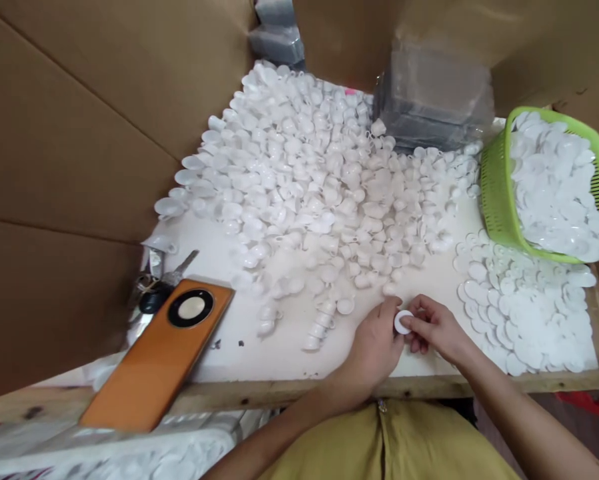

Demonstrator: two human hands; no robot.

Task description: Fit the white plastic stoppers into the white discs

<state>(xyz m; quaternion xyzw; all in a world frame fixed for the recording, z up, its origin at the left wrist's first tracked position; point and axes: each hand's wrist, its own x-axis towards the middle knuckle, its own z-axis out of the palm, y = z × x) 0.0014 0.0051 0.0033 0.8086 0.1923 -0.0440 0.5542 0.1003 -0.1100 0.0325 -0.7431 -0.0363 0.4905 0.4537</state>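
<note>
My left hand (374, 347) and my right hand (437, 328) meet near the front edge of the white table (279, 347). Between their fingertips they pinch one small round white plastic disc (403, 322). Just beyond the hands spreads a large heap of small white plastic cups (319, 180). To the right of my right hand lie several flat white discs (524, 310) on the table.
A green basket (497, 193) full of white discs stands at the right. An orange phone (159, 357) rests on the front left edge, keys (154, 287) beside it. Cardboard walls (79, 133) close the left and back. Grey wrapped stacks (432, 100) stand at the back.
</note>
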